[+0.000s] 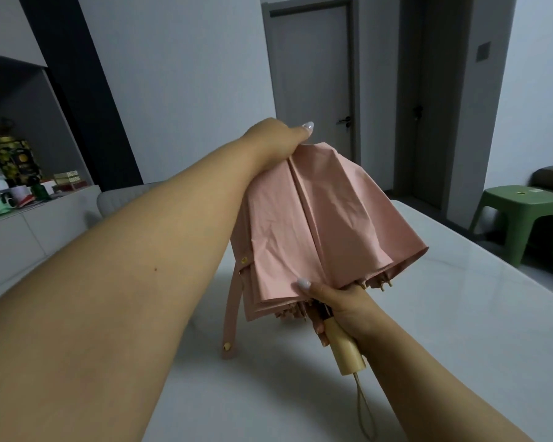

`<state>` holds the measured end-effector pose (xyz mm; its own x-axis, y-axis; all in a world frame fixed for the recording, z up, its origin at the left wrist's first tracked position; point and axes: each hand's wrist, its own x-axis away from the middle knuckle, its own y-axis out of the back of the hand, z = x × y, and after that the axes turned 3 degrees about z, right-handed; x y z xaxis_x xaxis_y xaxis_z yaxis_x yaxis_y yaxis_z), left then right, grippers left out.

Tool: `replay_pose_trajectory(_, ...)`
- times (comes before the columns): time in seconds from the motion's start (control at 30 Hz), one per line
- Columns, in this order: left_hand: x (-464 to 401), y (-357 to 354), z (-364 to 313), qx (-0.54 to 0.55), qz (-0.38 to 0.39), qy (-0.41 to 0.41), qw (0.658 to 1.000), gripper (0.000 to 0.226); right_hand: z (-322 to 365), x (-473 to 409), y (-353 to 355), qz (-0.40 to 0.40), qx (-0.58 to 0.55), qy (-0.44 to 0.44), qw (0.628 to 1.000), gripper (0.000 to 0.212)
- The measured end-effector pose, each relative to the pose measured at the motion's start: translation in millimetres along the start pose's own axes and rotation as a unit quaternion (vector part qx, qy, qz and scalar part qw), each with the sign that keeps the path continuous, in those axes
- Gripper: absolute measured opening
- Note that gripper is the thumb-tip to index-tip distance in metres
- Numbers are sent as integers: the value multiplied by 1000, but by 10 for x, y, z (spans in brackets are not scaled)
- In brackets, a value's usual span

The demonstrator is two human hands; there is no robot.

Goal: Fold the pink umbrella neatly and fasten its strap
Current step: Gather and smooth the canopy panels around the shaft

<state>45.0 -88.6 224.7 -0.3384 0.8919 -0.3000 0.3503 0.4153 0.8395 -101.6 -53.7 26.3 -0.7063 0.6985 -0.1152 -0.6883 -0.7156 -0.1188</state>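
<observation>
The strap (232,309) hangs loose on the left. The left hand (276,138) grips the top of the pink umbrella (326,224), fingers curled around it. The right hand (342,306) holds the handle (345,349) tight, above the white table (460,314).

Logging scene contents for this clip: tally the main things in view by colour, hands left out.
Pink: 1, the umbrella with its loose strap
Green: 1, the stool
White: 1, the table
Grey: 1, the door
Total: 4
The clutter on the sideboard at left is too small and dim to count.
</observation>
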Motion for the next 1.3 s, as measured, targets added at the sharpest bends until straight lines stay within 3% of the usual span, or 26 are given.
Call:
replay_pose_trajectory(0.1,13,69,-7,126,51,9,991,47,-20,-12,1,4,11,-2,1000,32)
replay_pose_trajectory(0.17,9,110,-15,99,84,-1,992,41,-5,-5,-7,11,16,-15,1000,32)
replay_pose_trajectory(0.3,12,145,-30,20,80,-1,997,25,-11,-9,-20,16,25,-24,999,30)
replay_pose_trajectory(0.37,45,153,-18,95,101,-20,990,16,-28,-16,-15,11,13,-16,1000,31)
replay_pose_trajectory(0.43,76,152,-28,214,125,-8,969,39,-51,-31,-5,0,-4,-3,1000,32)
replay_pose_trajectory(0.5,99,154,-26,294,123,16,948,34,-60,-44,3,-17,-18,-5,1000,28)
replay_pose_trajectory(0.57,105,176,-23,267,91,37,959,21,-56,-45,5,-21,-10,-12,1000,23)
replay_pose_trajectory(0.67,143,198,-29,132,71,43,988,50,-38,-24,4,-7,19,-39,999,21)
replay_pose_trajectory(0.7,161,203,-46,100,79,42,991,46,-32,-15,-1,0,24,-46,999,21)
replay_pose_trajectory(0.8,222,248,-100,53,105,45,992,6,-24,-2,-16,14,27,-46,999,23)
replay_pose_trajectory(0.9,200,306,-65,130,135,33,982,19,-22,-5,-26,14,23,-24,999,25)
replay_pose_trajectory(1.1,133,328,25,272,123,20,954,26,-42,-9,-24,1,12,-22,1000,24)
replay_pose_trajectory(1.23,123,290,55,130,92,29,987,60,-42,-14,-22,-1,5,-24,1000,27)
replay_pose_trajectory(1.3,107,274,64,102,88,43,990,57,-30,-3,-24,2,14,-37,999,23)
